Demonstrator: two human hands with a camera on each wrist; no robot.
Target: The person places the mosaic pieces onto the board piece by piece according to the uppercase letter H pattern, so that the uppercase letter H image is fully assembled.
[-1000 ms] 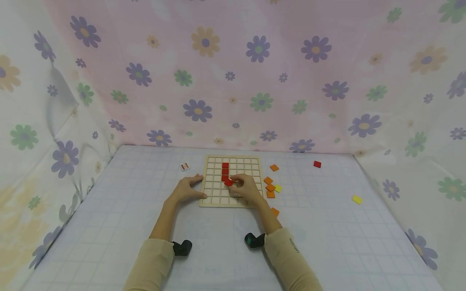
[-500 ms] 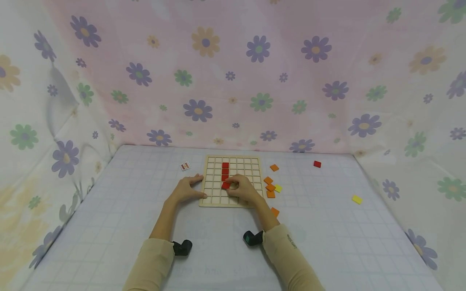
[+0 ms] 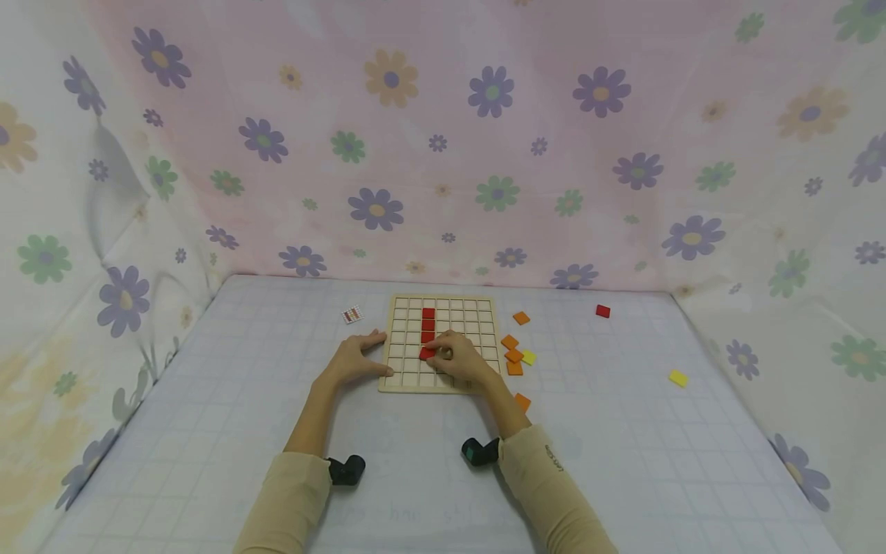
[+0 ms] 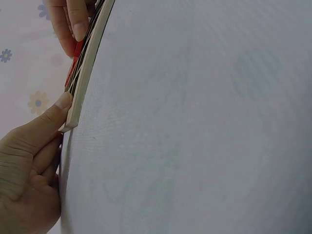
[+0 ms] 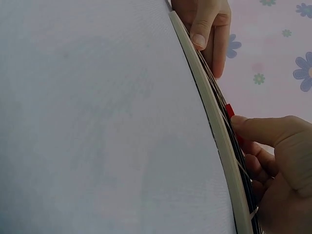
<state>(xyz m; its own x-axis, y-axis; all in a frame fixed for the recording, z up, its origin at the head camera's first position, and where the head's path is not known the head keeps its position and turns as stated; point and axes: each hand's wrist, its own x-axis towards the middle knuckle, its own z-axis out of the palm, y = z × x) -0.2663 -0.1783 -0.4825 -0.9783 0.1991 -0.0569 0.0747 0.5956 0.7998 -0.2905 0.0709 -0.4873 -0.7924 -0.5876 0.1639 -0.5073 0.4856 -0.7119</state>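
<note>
A wooden grid board [image 3: 411, 379] lies on the table with a column of red square tiles [image 3: 428, 325] in its cells. At the column's lower end, the thumb and fingers of my right hand [image 3: 460, 360] pinch another red tile [image 3: 425, 354], low over the grid. The right wrist view shows my thumb against the edge of this red tile [image 5: 229, 110]. My left hand [image 3: 351, 362] rests at the board's left edge, thumb and index finger spread apart along it. In the left wrist view, the left thumb [image 4: 63, 101] touches the frame near a corner.
Several orange tiles [image 3: 514, 368] and a yellow tile [image 3: 529, 358] lie right of the board. Farther right are a red tile [image 3: 604, 312] and another yellow tile [image 3: 678, 378]. A small patterned card [image 3: 351, 315] lies left of the board. Flowered cloth [image 3: 443, 154] hangs behind.
My right hand has brought the pinched red tile slightly left and down, from a tilted pose near the column to just below its lowest tile. My left hand has stayed put.
</note>
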